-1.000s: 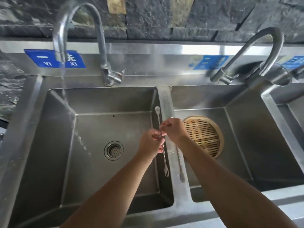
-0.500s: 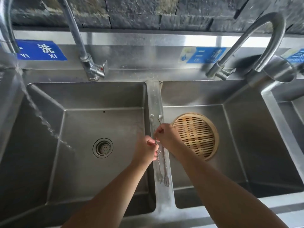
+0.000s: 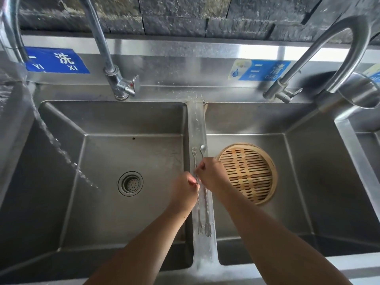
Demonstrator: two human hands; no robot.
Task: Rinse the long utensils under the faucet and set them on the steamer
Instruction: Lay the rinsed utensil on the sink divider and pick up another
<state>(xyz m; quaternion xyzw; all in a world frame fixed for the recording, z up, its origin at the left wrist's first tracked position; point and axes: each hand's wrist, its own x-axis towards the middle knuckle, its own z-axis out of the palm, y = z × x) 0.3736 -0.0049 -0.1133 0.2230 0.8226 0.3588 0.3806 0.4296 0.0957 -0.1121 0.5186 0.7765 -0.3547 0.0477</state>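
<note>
Two long thin metal utensils [image 3: 202,206], each with a small spoon end far from me and a fork end near me, lie along the steel divider [image 3: 196,120] between the two basins. My left hand [image 3: 186,190] pinches one at mid-shaft. My right hand [image 3: 210,174] pinches the other just beyond it. A round bamboo steamer [image 3: 247,173] lies flat in the right basin, right beside my right hand. The left faucet [image 3: 102,44] runs, its stream [image 3: 59,149] falling into the left basin well away from the utensils.
The left basin has a round drain [image 3: 130,183] at its middle. A second faucet [image 3: 329,58] arches over the right basin with no water coming out. Blue labels [image 3: 57,60] sit on the backsplash. A third basin edge [image 3: 362,145] shows at the far right.
Both hands have brought the utensils down from above the left basin's edge onto the divider. The view has shifted right and closer.
</note>
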